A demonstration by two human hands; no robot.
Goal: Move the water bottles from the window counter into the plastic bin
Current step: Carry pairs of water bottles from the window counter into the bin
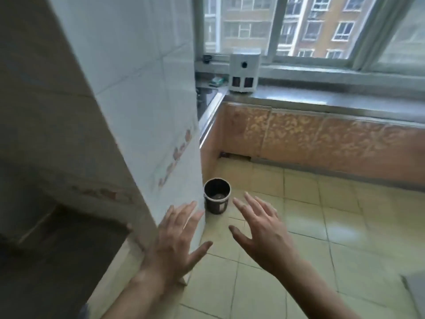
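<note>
Here, 2 bare hands are reaching forward over a yellow tiled floor point(299, 226), both with fingers spread and gripping nothing. The left hand point(177, 240) is hovering in front of the corner of a white tiled wall point(138, 88), palm down, thumb pointing right. The right hand point(262, 233) is hovering beside it, well apart from it, thumb pointing left toward the other hand.

Beyond the fingertips, a small dark round bucket point(216, 195) is standing upright on the floor, just beside the foot of the tiled wall; something dark is lying in its bottom, too blurred to tell what.

Farther off, the window counter point(322, 97) is running along under a sliding window point(299, 31), with orange patterned cabinet fronts point(310, 139) below it. A white boxy device point(244, 72) with 1 dark round spot on its face is standing at the counter's left end. Left of it, a small green and white object point(216, 81) is lying near the corner.

No water bottles and no plastic bin are showing in this view, so I cannot tell where they are.
</note>
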